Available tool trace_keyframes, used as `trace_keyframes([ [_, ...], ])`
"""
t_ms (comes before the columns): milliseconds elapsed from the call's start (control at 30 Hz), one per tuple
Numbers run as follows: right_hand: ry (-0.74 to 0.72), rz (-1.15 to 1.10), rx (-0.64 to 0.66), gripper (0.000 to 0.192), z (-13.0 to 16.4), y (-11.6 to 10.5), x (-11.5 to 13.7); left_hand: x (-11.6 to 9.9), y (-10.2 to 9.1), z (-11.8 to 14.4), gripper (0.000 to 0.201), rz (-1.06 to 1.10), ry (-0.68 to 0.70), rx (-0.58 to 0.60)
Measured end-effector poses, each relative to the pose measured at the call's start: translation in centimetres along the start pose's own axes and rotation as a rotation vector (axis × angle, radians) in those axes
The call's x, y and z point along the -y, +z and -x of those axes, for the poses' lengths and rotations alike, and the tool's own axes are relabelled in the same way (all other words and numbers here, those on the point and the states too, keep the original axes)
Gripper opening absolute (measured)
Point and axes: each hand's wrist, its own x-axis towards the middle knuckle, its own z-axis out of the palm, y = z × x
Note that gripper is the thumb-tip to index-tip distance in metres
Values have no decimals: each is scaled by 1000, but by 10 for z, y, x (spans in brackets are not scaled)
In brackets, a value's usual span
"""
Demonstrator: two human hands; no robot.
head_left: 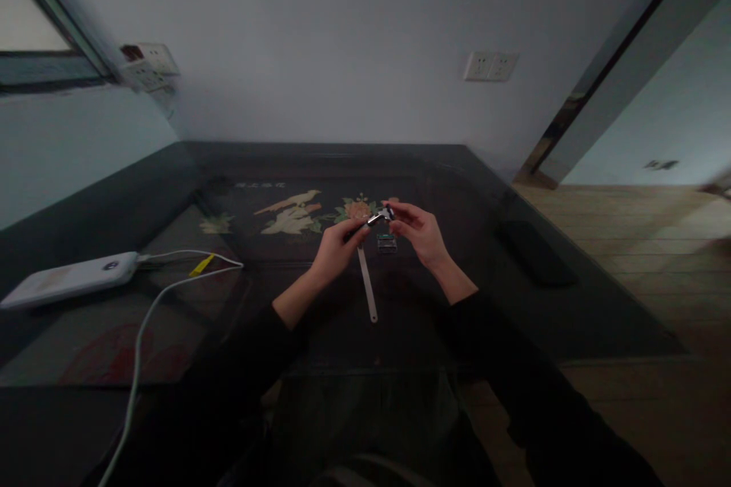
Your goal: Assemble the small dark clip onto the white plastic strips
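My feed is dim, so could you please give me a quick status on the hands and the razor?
Left hand gripping the razor near its head. Right hand pinching the head end. Small cartridge lies on the table just beneath. Nothing obstructing.

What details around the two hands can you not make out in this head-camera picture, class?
- Metal tool: small and dim; its tip is covered by the right hand.
- Left hand: its palm faces away, so the grip is hidden.
- Small part on the table: too small to identify.
- White cable: cut off by the bottom edge.
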Motion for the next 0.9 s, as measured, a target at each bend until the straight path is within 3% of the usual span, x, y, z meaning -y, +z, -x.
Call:
trace_keyframes([
  [900,38,-25,-21,46,2,3,1,0,1,2,27,10,-8,15],
])
